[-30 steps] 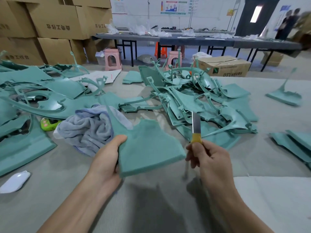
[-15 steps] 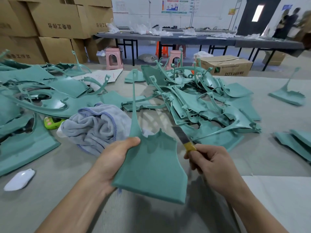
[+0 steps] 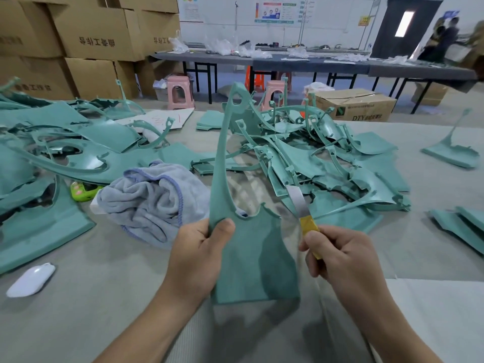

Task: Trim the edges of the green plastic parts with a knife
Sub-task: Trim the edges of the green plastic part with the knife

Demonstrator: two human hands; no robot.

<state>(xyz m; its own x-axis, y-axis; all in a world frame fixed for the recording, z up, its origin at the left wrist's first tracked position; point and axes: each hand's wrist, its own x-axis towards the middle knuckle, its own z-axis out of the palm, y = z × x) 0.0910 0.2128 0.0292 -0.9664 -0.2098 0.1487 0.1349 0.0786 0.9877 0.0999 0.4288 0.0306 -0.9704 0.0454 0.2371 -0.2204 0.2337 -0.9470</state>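
At nine o'clock on the worktop (image 3: 78, 297) I see a spread of flat green plastic parts (image 3: 86, 142), with a white computer mouse (image 3: 31, 279) lying at about eight o'clock near the front edge. Next comes a small lime-green object (image 3: 81, 191), partly tucked under the parts, so I cannot name it for sure. Beside it sits a crumpled grey towel (image 3: 154, 200). My left hand (image 3: 199, 258) grips the held green part (image 3: 251, 258) at its upper left corner, thumb curled over the front face; the part stands upright at centre, its long thin arm reaching up toward twelve o'clock. My right hand (image 3: 337, 255) is clamped round the yellow handle of the knife (image 3: 301, 210), whose blade angles up and left, just beside the part's right edge. Beyond, at one o'clock, lies a tangled pile of green parts (image 3: 327, 158). More green pieces (image 3: 461, 221) rest at three o'clock.
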